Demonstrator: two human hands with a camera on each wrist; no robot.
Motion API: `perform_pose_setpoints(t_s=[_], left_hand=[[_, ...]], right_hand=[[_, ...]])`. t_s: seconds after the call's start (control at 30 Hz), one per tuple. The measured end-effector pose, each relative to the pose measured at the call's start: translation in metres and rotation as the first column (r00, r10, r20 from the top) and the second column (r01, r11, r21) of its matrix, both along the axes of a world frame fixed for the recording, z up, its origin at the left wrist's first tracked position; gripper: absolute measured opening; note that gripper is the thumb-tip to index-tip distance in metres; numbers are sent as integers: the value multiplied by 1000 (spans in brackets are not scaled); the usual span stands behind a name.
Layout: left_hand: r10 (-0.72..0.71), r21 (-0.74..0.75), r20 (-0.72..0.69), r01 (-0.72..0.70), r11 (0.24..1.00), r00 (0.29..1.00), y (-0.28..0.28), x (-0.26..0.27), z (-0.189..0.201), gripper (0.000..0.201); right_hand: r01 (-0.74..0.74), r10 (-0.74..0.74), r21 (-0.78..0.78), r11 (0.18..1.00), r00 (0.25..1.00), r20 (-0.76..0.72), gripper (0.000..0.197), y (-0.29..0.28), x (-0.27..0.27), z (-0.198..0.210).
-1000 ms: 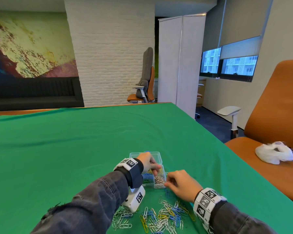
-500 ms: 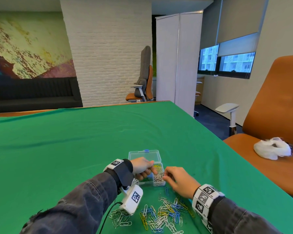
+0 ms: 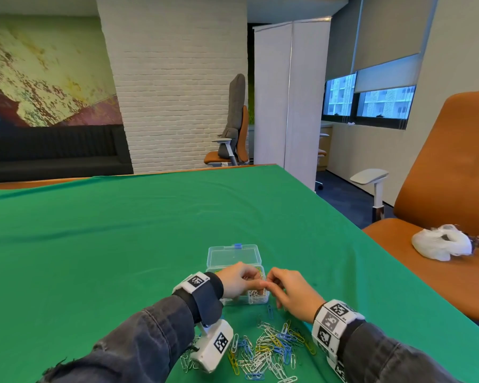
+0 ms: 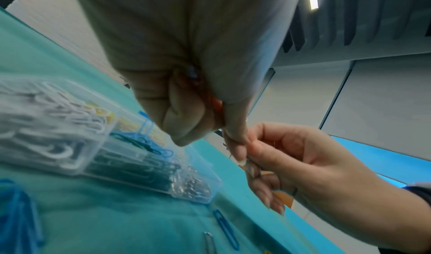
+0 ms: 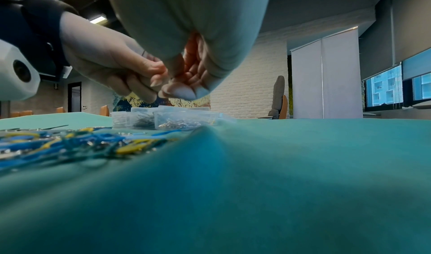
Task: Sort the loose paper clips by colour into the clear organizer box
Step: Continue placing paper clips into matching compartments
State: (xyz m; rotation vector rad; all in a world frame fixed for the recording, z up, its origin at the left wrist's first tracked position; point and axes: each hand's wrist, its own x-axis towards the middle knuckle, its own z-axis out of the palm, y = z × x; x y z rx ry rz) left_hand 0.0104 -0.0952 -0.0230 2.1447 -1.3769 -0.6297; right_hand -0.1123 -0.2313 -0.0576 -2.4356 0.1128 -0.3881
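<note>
- Step in hand, as judged: a mid-sort transfer. Both hands are meeting directly above the near right corner of the clear organizer box (image 3: pixel 234 257), apparently separating or passing a silver paper clip (image 4: pixel 249 163) over the compartment of silver clips.
- Left hand (image 3: pixel 238 280): the fingers are curling in, with thumb and forefinger pressing together at the tip. They appear to be pinching the thin metal clip; the left wrist view is also showing something blue (image 4: pixel 192 72) tucked inside the curled palm, too hidden to identify.
- Right hand (image 3: pixel 293 295): thumb and forefinger are closing on the same small clip from the opposite side, touching the left fingertips; the remaining fingers are hanging loosely curled beneath.
- Whether one clip or two linked clips are being held cannot be told.
- The organizer box is sitting on the green worktop (image 3: pixel 122 244) with its lid lying open on the far side. White, dark, blue, yellow and silver clips are lying in separate compartments.
- The loose pile of paper clips (image 3: pixel 266 352) is lying just nearer than the box, with a single blue clip (image 3: pixel 270 310) between pile and box. A large share is remaining unsorted.
- Next move, as judged: it is calling for a clean release over the silver compartment, keeping the clip clear of the neighbouring yellow section.
</note>
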Motion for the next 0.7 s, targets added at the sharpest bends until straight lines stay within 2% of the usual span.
perform_pose_setpoints(t_s=[0.1,0.2,0.37,0.53,0.63,0.7], left_hand=[[-30,-4,6,30,1000,1000,7,2,3,23],[7,40,64,-10,999,998,12,7,5,29],[93,175,197,-129,976,976,3,10,10,42],[81,320,269,-168,932,960,-14,13,10,47],[78,339,257,-165,926,963,-17,11,9,51],[162,269,169,-204,941,972,-15,11,11,60]], right_hand=[[34,-34,-13,999,999,3,16,-1,1,0],[95,-95,-47,994,995,11,16,-5,3,-3],[121,-124,-90,989,992,-33,15,-7,5,-7],[122,-128,-106,987,990,-56,14,-8,6,-8],[120,-126,-105,987,990,-56,14,-8,5,-8],[118,-124,-107,987,991,-48,14,-9,6,-8]])
